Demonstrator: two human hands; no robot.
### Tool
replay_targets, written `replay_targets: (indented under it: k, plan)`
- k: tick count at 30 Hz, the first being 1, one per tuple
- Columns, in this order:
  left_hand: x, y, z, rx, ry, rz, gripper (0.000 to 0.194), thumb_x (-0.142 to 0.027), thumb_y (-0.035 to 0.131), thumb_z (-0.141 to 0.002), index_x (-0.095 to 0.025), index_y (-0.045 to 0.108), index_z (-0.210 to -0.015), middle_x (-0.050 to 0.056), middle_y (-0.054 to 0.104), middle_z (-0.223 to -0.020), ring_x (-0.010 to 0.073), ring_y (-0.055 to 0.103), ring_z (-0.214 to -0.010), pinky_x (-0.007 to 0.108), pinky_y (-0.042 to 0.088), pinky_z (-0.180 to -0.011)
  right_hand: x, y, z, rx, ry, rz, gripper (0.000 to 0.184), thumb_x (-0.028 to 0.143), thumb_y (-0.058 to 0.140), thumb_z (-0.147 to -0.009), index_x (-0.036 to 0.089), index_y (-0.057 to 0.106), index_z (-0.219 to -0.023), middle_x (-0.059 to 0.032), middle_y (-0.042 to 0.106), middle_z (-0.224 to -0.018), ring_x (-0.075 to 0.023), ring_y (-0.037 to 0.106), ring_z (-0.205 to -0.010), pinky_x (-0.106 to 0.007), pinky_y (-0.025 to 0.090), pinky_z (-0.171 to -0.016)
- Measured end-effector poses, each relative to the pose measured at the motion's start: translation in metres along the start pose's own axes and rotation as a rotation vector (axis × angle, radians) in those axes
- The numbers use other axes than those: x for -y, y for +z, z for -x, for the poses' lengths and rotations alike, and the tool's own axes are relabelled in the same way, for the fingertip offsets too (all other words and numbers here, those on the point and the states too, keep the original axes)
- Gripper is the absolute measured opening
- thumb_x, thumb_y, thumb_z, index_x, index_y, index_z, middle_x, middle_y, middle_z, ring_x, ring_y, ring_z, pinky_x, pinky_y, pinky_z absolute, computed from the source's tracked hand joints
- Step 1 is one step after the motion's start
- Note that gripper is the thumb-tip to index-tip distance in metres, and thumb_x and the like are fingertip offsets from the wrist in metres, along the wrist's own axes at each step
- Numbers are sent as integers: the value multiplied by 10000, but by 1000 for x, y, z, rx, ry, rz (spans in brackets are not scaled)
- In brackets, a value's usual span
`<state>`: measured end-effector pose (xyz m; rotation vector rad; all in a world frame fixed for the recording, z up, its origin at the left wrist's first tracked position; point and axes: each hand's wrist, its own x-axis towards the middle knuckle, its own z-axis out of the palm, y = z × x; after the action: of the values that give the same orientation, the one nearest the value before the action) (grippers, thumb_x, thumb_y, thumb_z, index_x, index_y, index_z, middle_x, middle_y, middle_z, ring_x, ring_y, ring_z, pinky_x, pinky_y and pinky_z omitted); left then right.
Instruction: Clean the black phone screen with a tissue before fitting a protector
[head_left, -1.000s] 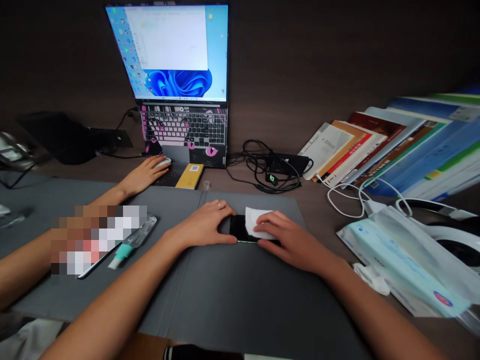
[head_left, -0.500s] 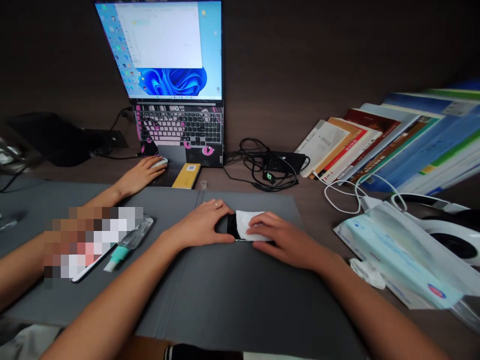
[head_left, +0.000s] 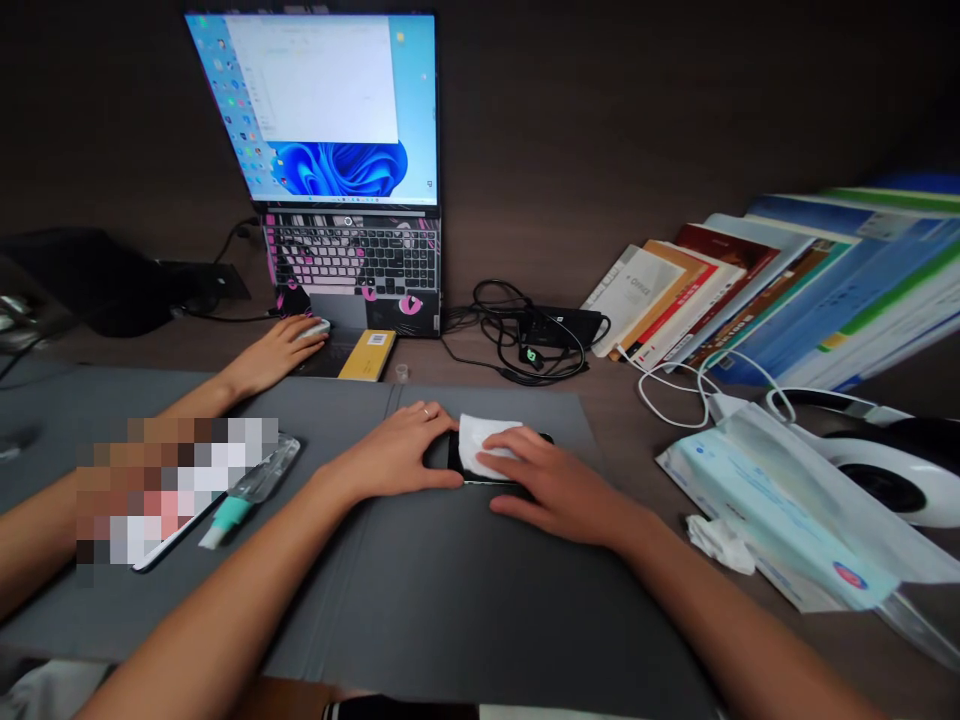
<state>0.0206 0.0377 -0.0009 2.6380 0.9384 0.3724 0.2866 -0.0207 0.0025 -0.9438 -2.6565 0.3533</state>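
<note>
A black smartphone (head_left: 454, 458) lies flat on the grey desk mat (head_left: 450, 600). My left hand (head_left: 397, 452) grips its left end, thumb at the near edge and fingers at the far edge. A white tissue (head_left: 474, 432) is spread over most of the phone's screen. My right hand (head_left: 555, 484) presses the tissue down with its fingers, the thumb off to the near side of the phone. The right part of the phone is mostly hidden by the tissue and that hand.
Another person's hand (head_left: 281, 352) rests on a mouse (head_left: 313, 328) by the laptop (head_left: 352, 260). A spray bottle (head_left: 255, 488) lies left. Right are a wipes pack (head_left: 780, 520), a crumpled tissue (head_left: 721, 543), headphones (head_left: 892, 485) and leaning books (head_left: 720, 290). A charger (head_left: 559, 325) sits behind.
My right hand has slid the tissue leftward along the phone towards my left hand. My left hand keeps its hold. The whole view has shifted slightly. The other person's hand stays on the mouse.
</note>
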Motion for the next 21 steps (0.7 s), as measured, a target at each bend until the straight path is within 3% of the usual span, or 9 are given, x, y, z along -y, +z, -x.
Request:
replay_targets:
  k: [3, 9, 13, 18, 21]
  plan:
    - [1, 0, 0, 5, 5, -1, 543, -577, 688, -866, -208, 596, -1254, 80, 600, -1136, 293, 578, -1079, 424, 461, -942, 4, 0, -1, 36, -53, 31, 429, 429, 545, -1008, 197, 589, -1366, -152, 591, -1354, -281, 534, -1263, -474, 469, -1064]
    - [-1, 0, 0, 0, -10, -6, 546, -552, 701, -855, -229, 582, -1280, 74, 617, -1155, 294, 587, -1107, 429, 454, -980, 1, 3, -1, -36, -3, 55, 482, 448, 577, -988, 198, 557, -1399, -177, 573, -1383, -307, 510, -1293, -527, 461, -1066]
    - [-1, 3, 1, -21, -25, 5, 694, -574, 717, -836, -239, 500, -1404, 96, 616, -1268, 329, 563, -1188, 468, 435, -1031, 2, 3, -1, -10, -42, 46, 519, 500, 564, -984, 209, 537, -1413, -161, 569, -1399, -295, 513, -1297, -518, 436, -1099]
    - [0, 1, 4, -9, -64, 14, 900, -557, 736, -823, -266, 313, -1562, 113, 608, -1312, 344, 553, -1220, 484, 444, -1031, 6, -1, -3, -15, 69, 120, 408, 453, 561, -993, 177, 605, -1290, -159, 615, -1252, -300, 577, -1143, -477, 521, -953]
    - [-4, -10, 7, -18, -30, 7, 781, -460, 699, -871, -276, 349, -1545, 98, 592, -1312, 309, 566, -1195, 461, 456, -1030, 8, 0, -4, -1, 0, 87, 491, 524, 580, -969, 188, 589, -1327, -150, 619, -1292, -302, 568, -1185, -490, 491, -1003]
